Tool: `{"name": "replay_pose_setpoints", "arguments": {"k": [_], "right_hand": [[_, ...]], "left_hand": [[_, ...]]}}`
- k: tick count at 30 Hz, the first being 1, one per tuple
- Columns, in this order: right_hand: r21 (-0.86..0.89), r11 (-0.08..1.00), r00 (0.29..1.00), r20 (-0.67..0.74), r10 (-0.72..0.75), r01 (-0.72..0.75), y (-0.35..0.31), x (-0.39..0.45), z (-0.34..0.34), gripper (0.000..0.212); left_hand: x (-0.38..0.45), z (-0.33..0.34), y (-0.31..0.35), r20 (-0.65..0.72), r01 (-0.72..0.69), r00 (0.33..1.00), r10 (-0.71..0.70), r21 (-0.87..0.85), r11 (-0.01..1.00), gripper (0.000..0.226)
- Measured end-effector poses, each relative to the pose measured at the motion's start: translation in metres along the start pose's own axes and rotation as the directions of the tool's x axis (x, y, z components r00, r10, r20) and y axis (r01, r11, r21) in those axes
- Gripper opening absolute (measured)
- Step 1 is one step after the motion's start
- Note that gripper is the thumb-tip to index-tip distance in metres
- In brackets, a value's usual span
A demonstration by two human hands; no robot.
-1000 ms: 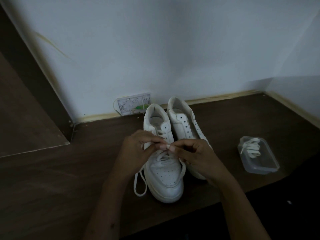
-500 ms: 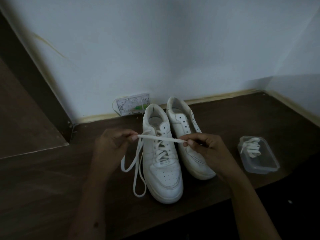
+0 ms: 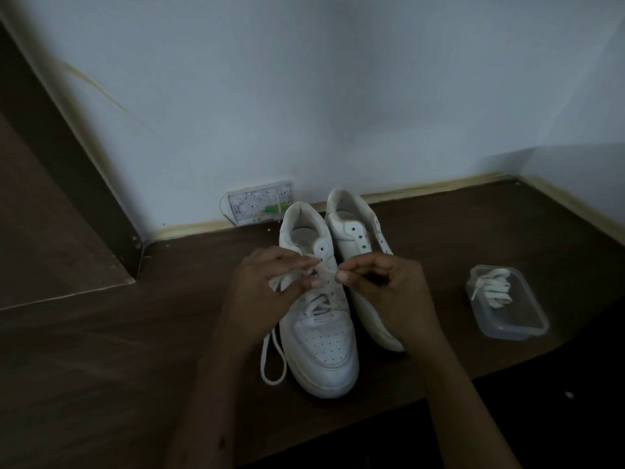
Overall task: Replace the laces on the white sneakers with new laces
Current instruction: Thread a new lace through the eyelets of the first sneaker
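Pinching lace — seemingly, both hands, sneaker

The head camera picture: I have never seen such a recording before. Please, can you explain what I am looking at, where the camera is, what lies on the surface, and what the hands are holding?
There is no machine here. A person works with two bare hands, and the single camera sits on the person's head, looking forward and down, so you see the arms from above.

On the dark wooden surface stand two white sneakers side by side. The left sneaker is partly laced; the right sneaker shows empty lace holes. To the right lies a clear plastic box with a folded white lace inside. A white socket plate sits at the foot of the wall.

The left hand and the right hand meet above the left sneaker, each pinching its lace, which loops down beside the shoe.
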State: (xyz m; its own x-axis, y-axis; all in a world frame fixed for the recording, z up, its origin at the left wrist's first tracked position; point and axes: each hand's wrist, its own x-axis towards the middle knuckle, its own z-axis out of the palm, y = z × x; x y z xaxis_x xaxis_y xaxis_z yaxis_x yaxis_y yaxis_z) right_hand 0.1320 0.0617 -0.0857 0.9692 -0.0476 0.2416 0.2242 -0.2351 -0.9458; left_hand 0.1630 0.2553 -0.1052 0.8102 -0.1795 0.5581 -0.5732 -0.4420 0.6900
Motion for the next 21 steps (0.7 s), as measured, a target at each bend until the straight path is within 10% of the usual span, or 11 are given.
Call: {"name": "replay_pose_setpoints", "arguments": {"k": [7, 14, 21], "right_hand": [[0.087, 0.994, 0.993, -0.101, -0.055, 0.063, 0.004, 0.005, 0.018, 0.014], [-0.440, 0.866, 0.959, -0.033, -0.280, 0.238, 0.024, 0.016, 0.041, 0.029], [-0.521, 0.831, 0.965, -0.054, -0.259, 0.194, 0.026, 0.020, 0.053, 0.029]], "left_hand": [[0.004, 0.012, -0.003, -0.157, 0.001, 0.988, 0.009, 0.063, 0.998, 0.013], [0.000, 0.022, 0.003, -0.297, 0.230, 0.927, -0.231, -0.041, 0.972, 0.010], [-0.001, 0.026, 0.004, -0.307, 0.204, 0.930, -0.203, -0.026, 0.979, 0.011]]}}
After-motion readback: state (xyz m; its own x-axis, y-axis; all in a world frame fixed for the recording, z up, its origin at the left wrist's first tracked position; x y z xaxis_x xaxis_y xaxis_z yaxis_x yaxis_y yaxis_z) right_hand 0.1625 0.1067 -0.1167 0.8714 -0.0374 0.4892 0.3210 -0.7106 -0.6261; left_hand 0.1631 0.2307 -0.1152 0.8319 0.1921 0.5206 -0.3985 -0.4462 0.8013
